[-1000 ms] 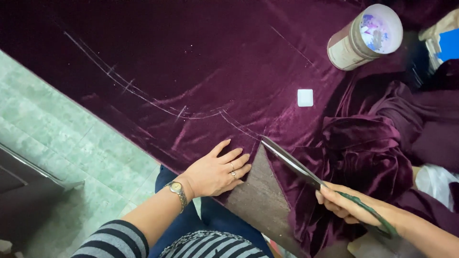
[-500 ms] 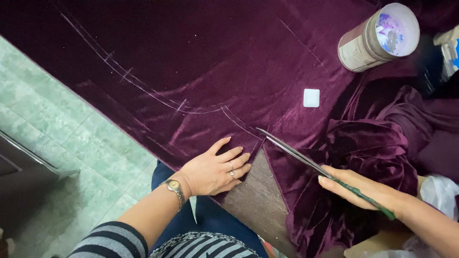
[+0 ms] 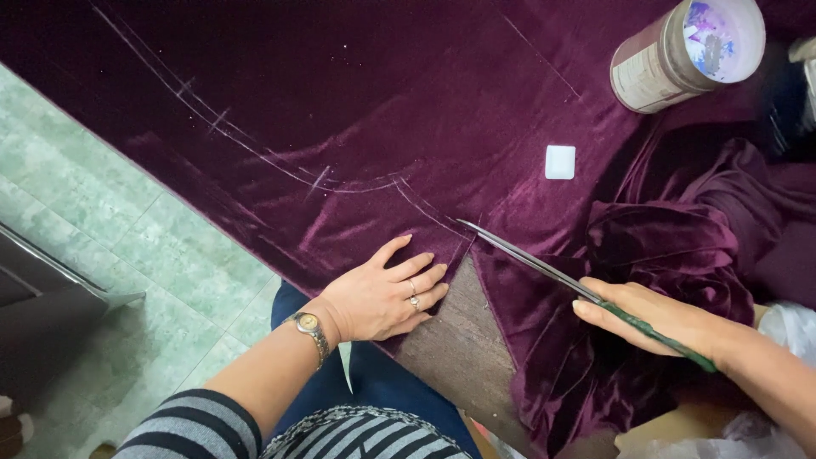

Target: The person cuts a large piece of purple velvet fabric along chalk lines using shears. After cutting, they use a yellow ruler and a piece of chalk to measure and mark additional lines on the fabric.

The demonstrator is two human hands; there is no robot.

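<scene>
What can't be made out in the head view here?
- Scissors handles: covered by the right hand; only the blades and a green strip show.
- Dark object at the right edge: cut off and blurred, kind unclear.
- Tin top: cropped by the upper edge.
- Tabletop: mostly hidden under the purple velvet.
- Velvet under the left hand: palm hides the cut edge there.

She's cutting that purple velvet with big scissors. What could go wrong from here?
The scissors point toward the chalk lines; since several lines run side by side, the cut might follow the wrong one. The left hand presses the velvet flat close beside the cut, so its fingers could stray near the blades. The cut piece bunches loosely by the right hand and might drag the cloth askew.
</scene>
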